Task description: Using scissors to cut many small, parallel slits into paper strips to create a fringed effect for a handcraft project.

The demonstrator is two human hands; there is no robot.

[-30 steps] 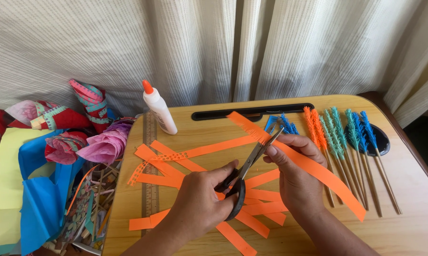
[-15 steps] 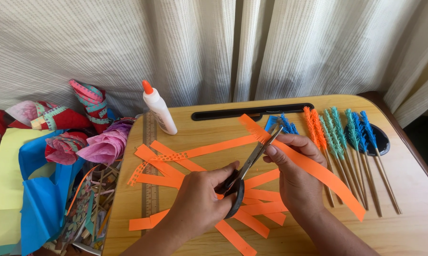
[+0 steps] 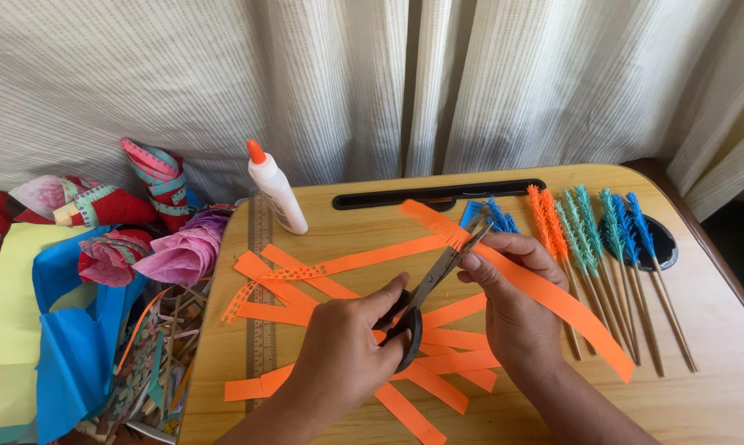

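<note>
My left hand [image 3: 345, 354] grips black-handled scissors [image 3: 428, 290], whose blades point up and right to the fringed end of a long orange paper strip [image 3: 545, 290]. My right hand [image 3: 513, 303] pinches that strip near its upper end; the rest of it trails down to the right. The blades sit at the strip's edge, where small cuts show. Several loose orange paper strips [image 3: 330, 284] lie on the wooden lap table [image 3: 718, 354] under and to the left of my hands.
A white glue bottle [image 3: 276, 191] with an orange cap stands at the back. A ruler [image 3: 261, 288] lies along the table's left edge. Fringed orange, teal and blue sticks [image 3: 603, 239] lie at right. Coloured paper [image 3: 25, 313] and paper cones [image 3: 153, 239] are piled at left.
The scissors and the strip's fringed end have shifted slightly, with the blades working along the strip's edge. Both hands stay in nearly the same place.
</note>
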